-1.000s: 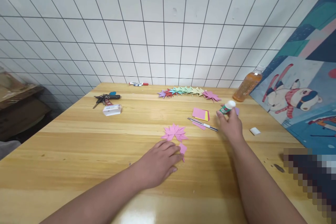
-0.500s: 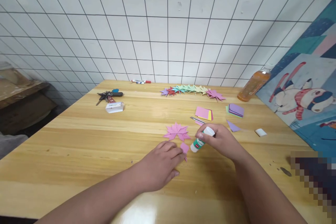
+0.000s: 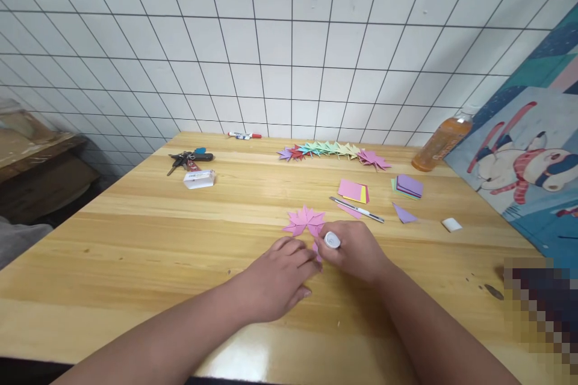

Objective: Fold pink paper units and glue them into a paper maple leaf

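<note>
My right hand is closed around a glue stick, held nearly upright over a small pink paper piece, so its lower end is hidden. My left hand lies on the table with its fingers extended, its fingertips pressing on the edge of that pink piece. Just behind both hands lies a folded pink paper star shape, with pointed tips fanned in an arc. A utility knife rests across a pink paper scrap behind my right hand.
Pink and yellow paper squares, a purple stack and a purple folded triangle lie to the right. Farther back are a colourful folded-paper chain and a bottle. Keys, a small white box and a marker lie left.
My right hand has moved left with the glue stick and turned it upright onto the small pink piece, uncovering the utility knife. My left hand stays nearly in place.
</note>
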A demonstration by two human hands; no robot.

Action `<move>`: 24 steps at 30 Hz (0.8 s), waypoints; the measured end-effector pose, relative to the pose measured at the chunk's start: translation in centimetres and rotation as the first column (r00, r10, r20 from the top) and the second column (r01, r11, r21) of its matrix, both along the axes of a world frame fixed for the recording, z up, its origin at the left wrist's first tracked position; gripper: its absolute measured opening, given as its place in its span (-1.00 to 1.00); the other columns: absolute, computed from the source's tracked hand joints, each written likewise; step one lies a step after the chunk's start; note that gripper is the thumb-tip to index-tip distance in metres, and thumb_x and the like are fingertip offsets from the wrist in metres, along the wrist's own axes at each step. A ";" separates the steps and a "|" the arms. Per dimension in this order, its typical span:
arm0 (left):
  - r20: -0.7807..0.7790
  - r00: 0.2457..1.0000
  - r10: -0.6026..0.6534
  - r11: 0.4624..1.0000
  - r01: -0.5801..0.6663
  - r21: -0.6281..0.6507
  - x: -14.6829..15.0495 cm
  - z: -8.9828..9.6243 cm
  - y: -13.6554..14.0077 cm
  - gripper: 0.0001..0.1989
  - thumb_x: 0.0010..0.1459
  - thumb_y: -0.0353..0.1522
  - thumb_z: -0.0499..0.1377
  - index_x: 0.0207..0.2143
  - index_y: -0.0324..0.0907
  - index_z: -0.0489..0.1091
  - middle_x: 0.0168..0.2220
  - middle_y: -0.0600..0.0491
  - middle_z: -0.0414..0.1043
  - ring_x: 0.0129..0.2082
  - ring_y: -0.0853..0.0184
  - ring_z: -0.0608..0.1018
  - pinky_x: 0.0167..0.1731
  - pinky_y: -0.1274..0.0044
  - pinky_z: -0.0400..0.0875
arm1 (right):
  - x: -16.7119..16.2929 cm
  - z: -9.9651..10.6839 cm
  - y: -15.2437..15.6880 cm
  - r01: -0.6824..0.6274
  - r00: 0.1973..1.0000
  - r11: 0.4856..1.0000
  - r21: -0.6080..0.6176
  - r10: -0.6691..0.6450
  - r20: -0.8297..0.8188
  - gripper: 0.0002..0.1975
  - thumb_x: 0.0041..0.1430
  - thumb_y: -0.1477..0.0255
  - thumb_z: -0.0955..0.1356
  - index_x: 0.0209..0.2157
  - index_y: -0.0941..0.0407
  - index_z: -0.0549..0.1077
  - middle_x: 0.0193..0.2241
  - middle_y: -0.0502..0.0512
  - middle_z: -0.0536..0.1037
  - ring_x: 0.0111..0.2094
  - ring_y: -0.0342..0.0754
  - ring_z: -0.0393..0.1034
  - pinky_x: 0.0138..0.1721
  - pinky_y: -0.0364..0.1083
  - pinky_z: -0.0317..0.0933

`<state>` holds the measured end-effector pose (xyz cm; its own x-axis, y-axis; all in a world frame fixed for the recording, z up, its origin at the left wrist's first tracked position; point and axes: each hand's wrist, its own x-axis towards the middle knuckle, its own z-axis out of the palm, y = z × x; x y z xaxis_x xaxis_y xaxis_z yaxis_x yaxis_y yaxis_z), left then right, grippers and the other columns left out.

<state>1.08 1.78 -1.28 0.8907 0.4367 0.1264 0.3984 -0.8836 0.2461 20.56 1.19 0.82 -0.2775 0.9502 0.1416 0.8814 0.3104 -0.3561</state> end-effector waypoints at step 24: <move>-0.035 0.999 0.011 0.999 -0.010 0.037 0.2 0.3 -0.4 -0.59 0.10 -0.24 0.12 0.01 -0.08 0.22 -0.06 0.03 0.31 -0.02 0.20 0.27 0.03 0.34 0.03 | 1.1 -0.1 0.1 -0.004 0.992 0.993 0.118 0.019 -0.127 -0.79 0.09 0.38 0.23 -0.54 0.09 0.42 -0.56 0.00 0.51 -0.50 -0.14 0.34 -0.41 -0.19 0.06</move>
